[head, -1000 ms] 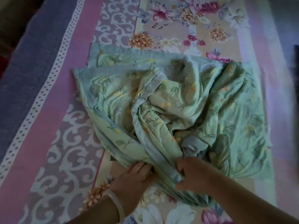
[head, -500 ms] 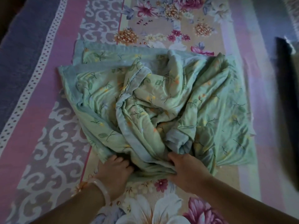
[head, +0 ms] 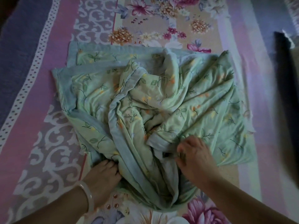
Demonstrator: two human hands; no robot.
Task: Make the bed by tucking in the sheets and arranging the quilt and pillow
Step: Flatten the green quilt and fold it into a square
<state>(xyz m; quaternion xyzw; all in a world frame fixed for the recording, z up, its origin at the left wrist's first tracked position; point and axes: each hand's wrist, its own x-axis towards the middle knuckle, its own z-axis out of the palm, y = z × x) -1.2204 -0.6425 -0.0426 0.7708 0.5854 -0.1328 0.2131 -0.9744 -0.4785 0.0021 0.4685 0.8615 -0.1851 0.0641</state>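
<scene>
- At the middle of the bed, the green quilt (head: 153,102) lies bunched in a loose heap on the floral sheet (head: 161,21). Its flatter layers spread toward ten and three o'clock, and a thick twist of folds runs down to six o'clock.
- We judge it soft, light and limp. It is not fragile, but it will sag and slide wherever it is not held, so pulling from the middle would only drag the tangle along.
- The best hold, we think, is the blue-grey border (head: 64,75). It shows plainly at ten o'clock and snakes through the heap, and tracing it to two corners should let us shake the quilt out flat.
- Our left hand (head: 103,175) sits at seven o'clock of the heap, fingers tucked under the near hem and gripping it, with a pale bangle (head: 88,196) on the wrist.
- Our right hand (head: 194,156) sits at five o'clock, knuckles up, fingers curled into a fold and pinching the cloth.
- Outward, the sheet lies fairly smooth, with pink and purple bands toward nine o'clock.
- A dark blurred shape (head: 286,94) stands at three o'clock, and we cannot tell what it is. No pillow is in view.
</scene>
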